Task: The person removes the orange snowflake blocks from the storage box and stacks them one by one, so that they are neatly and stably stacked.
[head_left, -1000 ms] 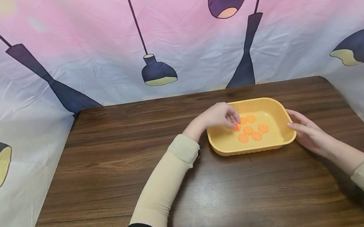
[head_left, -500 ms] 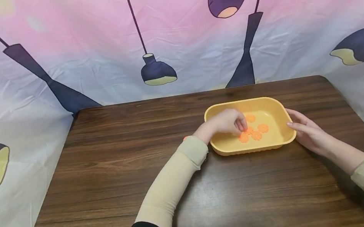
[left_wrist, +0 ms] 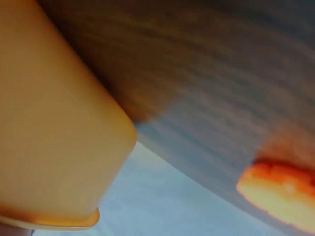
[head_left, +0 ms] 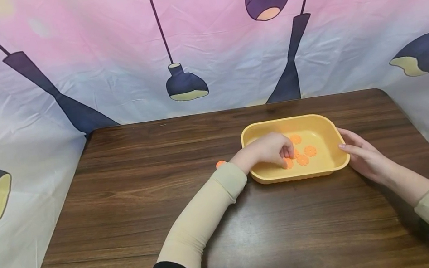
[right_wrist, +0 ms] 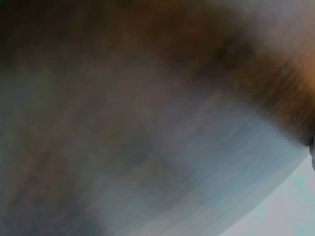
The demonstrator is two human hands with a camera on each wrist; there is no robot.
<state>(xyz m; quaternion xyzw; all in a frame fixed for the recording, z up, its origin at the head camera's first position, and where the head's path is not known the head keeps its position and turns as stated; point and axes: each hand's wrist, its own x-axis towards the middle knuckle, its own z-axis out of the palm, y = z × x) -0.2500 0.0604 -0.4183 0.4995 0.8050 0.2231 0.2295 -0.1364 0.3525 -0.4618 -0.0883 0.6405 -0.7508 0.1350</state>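
Observation:
In the head view a yellow plastic basin (head_left: 327,164) stands on the table, with several orange scalloped discs (head_left: 310,151) resembling carrot slices on its floor. My left hand (head_left: 272,148) reaches over the basin's left wall, fingers curled down. Its fingertips touch a disc (head_left: 289,163) near the front; whether they pinch it is hidden. My right hand (head_left: 366,158) grips the basin's right end, thumb on the rim and fingers along the outside. Another orange disc (head_left: 220,164) lies on the table left of the basin, partly behind my left wrist; the left wrist view shows this disc (left_wrist: 280,194) too.
The dark wooden table (head_left: 144,194) ends at a hanging cloth (head_left: 129,82) printed with lamps. In the left wrist view, the basin's outer wall (left_wrist: 54,113) fills the left side. The right wrist view is blurred, mostly tabletop (right_wrist: 147,147).
My left hand has moved right and toward the front inside the basin. The disc on the table has come into view behind my left wrist. My right hand has stayed on the basin.

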